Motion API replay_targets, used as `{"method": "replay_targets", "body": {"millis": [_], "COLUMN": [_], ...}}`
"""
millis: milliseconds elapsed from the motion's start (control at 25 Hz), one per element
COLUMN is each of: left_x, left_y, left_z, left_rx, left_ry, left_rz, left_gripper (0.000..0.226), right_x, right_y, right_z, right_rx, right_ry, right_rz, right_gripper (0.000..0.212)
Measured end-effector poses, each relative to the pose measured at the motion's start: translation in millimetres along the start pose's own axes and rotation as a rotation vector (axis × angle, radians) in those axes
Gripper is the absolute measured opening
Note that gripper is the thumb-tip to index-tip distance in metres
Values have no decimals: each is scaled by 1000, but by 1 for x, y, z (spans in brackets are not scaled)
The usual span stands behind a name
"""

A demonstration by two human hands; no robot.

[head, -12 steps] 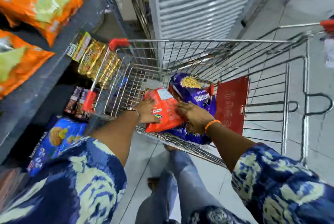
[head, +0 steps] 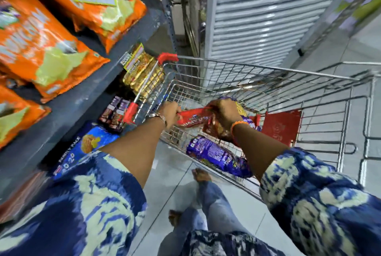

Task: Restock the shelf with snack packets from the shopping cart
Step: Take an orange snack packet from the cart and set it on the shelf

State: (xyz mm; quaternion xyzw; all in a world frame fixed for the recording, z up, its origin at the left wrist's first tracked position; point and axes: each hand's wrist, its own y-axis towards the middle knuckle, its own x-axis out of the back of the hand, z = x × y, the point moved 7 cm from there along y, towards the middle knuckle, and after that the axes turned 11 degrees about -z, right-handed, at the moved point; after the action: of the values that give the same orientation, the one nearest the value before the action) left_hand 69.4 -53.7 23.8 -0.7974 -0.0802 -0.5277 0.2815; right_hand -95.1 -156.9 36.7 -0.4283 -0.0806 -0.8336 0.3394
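Your left hand point(head: 170, 112) and right hand point(head: 223, 114) both clamp their fingers on a red snack packet point(head: 194, 118) inside the shopping cart point(head: 268, 82).

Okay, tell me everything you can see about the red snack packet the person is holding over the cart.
The red snack packet is a long, flat, glossy plastic wrapper with white lettering, blurred beyond reading. It is held roughly level above the silver wire shopping cart, lifted clear of the purple packets below. The left hand grips its left end; the right hand closes over its right end, hiding that part. It looks sealed and undamaged.
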Motion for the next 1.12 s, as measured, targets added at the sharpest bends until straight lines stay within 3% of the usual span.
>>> {"method": "replay_targets", "body": {"millis": [80,240,360,440,640,880,1120], "left_x": [38,113,165,207,337,500,593], "left_y": [2,-24,-48,-66,-122,-258,-389], "left_z": [11,39,53,58,57,59,99], "left_rx": [15,54,62,19,-112,-170,-220], "left_ry": [-98,-361,-615,-691,-714,-683,-1222], "left_rz": [-118,-327,-435,-486,-644,-1084,-1504], "left_gripper": [20,28,35,34,39,38,15], "right_x": [14,45,75,98,174,268,305], "right_y": [16,32,37,43,54,20,-38], "right_z": [18,63,111,154,282,455,624], "right_rx": [-47,-176,-127,-31,290,661,930], "right_ry": [146,464,673,716,852,976,1140], "right_rz": [-77,-265,-400,-390,-320,-353,-277], "right_gripper": [25,11,12,24,21,7,9]}}
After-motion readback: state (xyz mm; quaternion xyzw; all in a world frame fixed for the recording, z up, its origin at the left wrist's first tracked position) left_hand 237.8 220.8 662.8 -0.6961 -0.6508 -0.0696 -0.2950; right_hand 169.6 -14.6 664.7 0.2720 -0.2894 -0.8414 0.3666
